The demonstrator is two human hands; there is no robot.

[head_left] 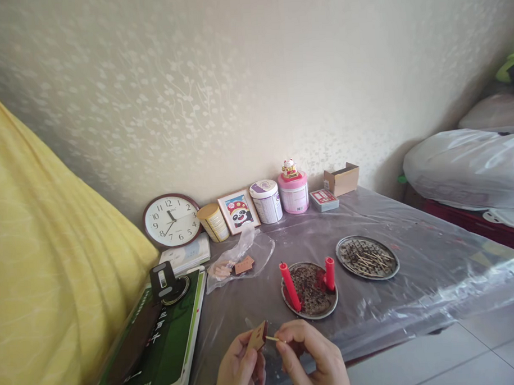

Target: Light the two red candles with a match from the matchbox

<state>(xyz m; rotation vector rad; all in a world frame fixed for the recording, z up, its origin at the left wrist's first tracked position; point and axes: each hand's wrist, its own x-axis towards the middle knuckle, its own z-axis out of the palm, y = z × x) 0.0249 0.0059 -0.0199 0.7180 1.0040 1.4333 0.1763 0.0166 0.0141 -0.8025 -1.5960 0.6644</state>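
My left hand [239, 366] grips a small brown matchbox [258, 335] near the table's front edge. Between the thumb and fingertips of my right hand [310, 353] is a matchstick [271, 338], its far end at the box's side. Whether that end touches the box I cannot tell. Just beyond my hands lies a round metal tray [314, 315] bearing two red candles, the left one [290, 287] tilted and the shorter right one [329, 274] upright. No flame shows on either. Farther right, a second round tray [397, 266] holds several used matchsticks [368, 257].
A clear plastic bag [263, 249] with small brown boxes [244, 265] lies left of the candles. A clock [171, 220], panda picture [239, 211], tins and a cardboard box [341, 180] line the wall. At left are a green book [178, 352] and yellow curtain [53, 267].
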